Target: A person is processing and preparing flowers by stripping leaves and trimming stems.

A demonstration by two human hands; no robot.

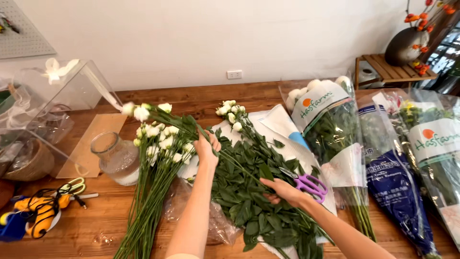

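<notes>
While the stem (225,156) is gripped up high by the left hand (207,149), its axis runs near-right to shears (306,184), clasped in right hand (282,192).

Left hand (206,149) grips a flower stem (168,119); right hand (283,191) holds purple scissors (310,185).

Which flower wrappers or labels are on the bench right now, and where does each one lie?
Clear sleeve, right of the hands: white band with an orange dot, white buds on top.
Blue sleeve, further right: dark blue, tapering.
Clear sleeve at far right: white band, orange dot.
White wrapping paper: flat under the leafy stems.
</notes>
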